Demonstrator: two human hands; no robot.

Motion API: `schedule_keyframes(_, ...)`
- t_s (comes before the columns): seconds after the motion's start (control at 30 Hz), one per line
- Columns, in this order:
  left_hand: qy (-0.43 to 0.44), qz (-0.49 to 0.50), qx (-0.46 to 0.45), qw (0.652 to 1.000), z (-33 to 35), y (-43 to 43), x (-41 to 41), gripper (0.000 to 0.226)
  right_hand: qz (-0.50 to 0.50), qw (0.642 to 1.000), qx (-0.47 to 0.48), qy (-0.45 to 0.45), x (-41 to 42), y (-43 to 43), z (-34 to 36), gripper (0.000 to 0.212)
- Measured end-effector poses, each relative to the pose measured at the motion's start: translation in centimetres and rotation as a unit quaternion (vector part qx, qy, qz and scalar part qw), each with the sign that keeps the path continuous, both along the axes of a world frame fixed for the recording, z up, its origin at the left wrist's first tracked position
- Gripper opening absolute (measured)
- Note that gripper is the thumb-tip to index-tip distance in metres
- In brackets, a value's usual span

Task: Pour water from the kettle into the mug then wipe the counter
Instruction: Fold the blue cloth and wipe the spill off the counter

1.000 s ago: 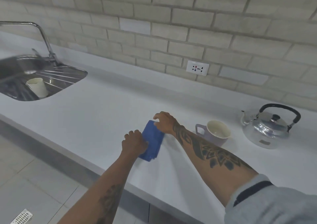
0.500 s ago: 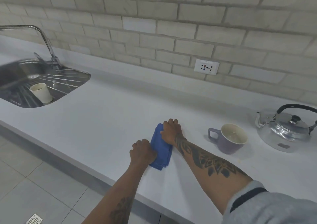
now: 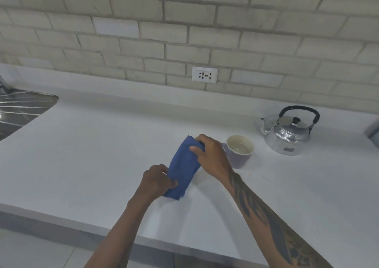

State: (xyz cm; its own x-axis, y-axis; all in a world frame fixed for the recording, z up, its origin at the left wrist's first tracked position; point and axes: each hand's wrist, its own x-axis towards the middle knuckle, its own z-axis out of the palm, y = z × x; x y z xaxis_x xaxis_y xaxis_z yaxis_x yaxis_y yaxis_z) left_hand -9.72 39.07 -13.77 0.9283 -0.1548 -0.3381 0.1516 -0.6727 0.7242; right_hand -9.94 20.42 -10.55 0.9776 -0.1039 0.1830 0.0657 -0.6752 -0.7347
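Both hands (image 3: 211, 157) on blue cloth (image 3: 182, 170)

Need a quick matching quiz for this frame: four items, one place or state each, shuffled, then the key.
Items
1. blue cloth
2. purple mug
3. metal kettle
4. wall socket

Descriptions
A. set in the brick wall above the counter
B. gripped at its ends by the left hand and the right hand
C. far right on the counter, black handle upright
D. open top, just right of the right hand

Pairs: 1-B, 2-D, 3-C, 4-A
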Motion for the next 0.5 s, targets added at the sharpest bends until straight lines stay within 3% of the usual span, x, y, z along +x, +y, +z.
schedule_keyframes(0.13,0.052,-0.119,-0.041,0.991,2.0,-5.0,-2.6,0.029,-0.059,0.998,0.009,-0.022,-5.3,-6.3,2.1,0.010)
schedule_keyframes(0.3,0.101,-0.244,-0.072,0.962,0.9,-14.1,-6.8,0.032,-0.154,0.987,-0.014,0.053,-9.6,-14.6,1.9,0.005)
schedule_keyframes(0.5,0.169,-0.264,-0.120,0.942,-1.3,-22.0,-11.0,0.020,-0.214,0.961,-0.082,0.155,-12.0,-21.1,-0.3,0.011)
